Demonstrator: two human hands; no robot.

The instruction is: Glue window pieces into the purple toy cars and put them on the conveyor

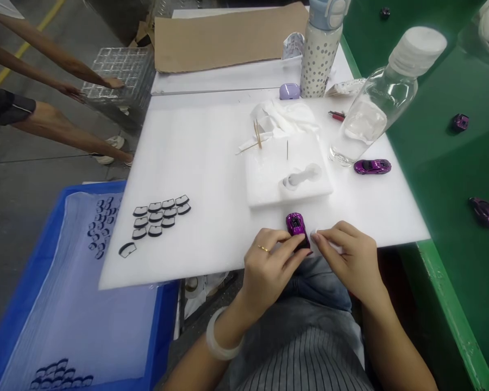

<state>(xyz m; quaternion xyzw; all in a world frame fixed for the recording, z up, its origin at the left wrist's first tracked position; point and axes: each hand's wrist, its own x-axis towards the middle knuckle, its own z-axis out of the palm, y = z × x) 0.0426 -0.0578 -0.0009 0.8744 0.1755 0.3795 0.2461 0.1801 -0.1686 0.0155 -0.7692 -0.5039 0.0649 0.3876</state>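
Note:
Between the fingertips of my left hand (271, 263) is a purple toy car (295, 224), held above the front edge of the white foam board (212, 228). My right hand (350, 258) pinches a small piece of white tissue (314, 234) close beside the car's rear end; part of the tissue is hidden by my fingers. Behind the hands lies a white foam block (269, 179) with a thin pin upright in it and a white, spoon-shaped hollow. Another purple toy car (372, 166) rests to the right on the board.
Several dark-edged curved parts (155, 216) lie in rows at left. A clear bottle (375, 114), a dotted tumbler (320, 54) and crumpled tissue (285, 117) stand behind. A blue crate (77, 293) is at lower left, a green conveyor belt (444, 163) at right. Another person's hand (113, 82) touches stacked trays.

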